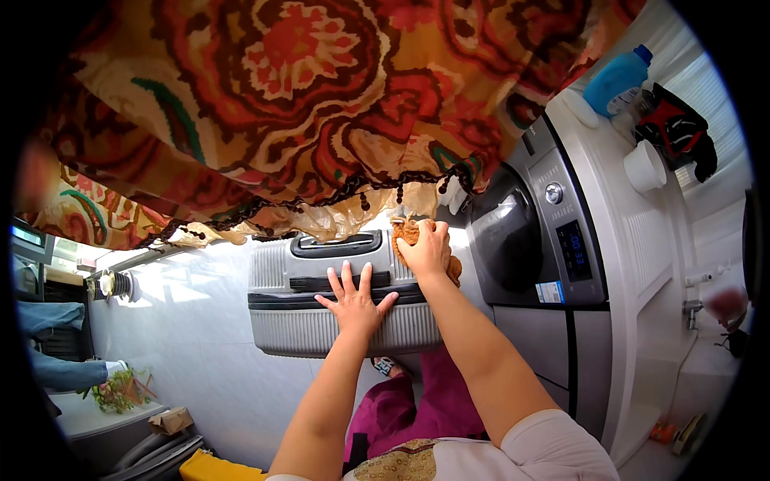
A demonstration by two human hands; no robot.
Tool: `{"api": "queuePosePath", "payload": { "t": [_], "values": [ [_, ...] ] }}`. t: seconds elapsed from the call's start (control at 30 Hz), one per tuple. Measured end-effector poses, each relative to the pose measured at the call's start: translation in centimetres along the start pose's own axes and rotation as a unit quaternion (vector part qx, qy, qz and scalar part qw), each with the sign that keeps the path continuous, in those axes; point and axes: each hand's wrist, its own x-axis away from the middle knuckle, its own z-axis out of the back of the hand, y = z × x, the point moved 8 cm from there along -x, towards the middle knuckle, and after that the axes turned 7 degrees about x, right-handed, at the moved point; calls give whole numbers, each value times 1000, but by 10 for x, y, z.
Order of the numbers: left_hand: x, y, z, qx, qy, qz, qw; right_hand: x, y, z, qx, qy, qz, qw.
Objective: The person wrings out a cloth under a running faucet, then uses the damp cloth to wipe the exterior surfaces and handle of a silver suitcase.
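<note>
A grey ribbed suitcase (321, 341) sits just ahead of the person's legs, its far edge close against the fringed hem of a red and orange patterned fabric (305, 104), which blocks the view beyond. The left hand (357, 309) lies on the case with fingers spread wide, across the black seam and just short of the black handle (337, 244). The right hand (429, 250) closes its thumb and fingers on a bunched orange-brown cloth (403, 232) at the case's right end, where part of the cloth hangs past the corner. On that side only a narrow gap separates the case from the washing machine (531, 216), leaving little room. To the left, pale floor (180, 321) stretches open as far as the potted plant (118, 393) and the cardboard box (171, 421).
</note>
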Motion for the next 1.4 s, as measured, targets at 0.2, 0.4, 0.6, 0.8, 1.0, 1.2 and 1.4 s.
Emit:
{"api": "queuePosePath", "payload": {
  "t": [0.2, 0.4, 0.6, 0.8, 1.0, 1.2, 1.4],
  "values": [
    [-8, -7, -3, -14, 16, 14, 1000, 31, -34, 0, 63, -15, 324, 944],
    [1, -8, -8, -14, -6, 4, 1000, 64, -13, 4, 168, -184, 439, 863],
    [3, -2, -5, -21, -13, -2, 1000, 66, -26, -2, 147, -101, 495, 851],
    [2, -3, -2, -12, -3, -13, 1000, 4, -11, 14, 64, -59, 300, 950],
    [5, -4, -6, -11, -43, -8, 999, 37, -100, 8, -43, 5, 381, 924],
    [3, -14, -28, -64, -49, -14, 997, 36, -165, -89, 58, -72, 376, 922],
    [9, -7, -6, -26, 4, -9, 1000, 7, -73, -43, 147, -195, 227, 943]
  ]
}}
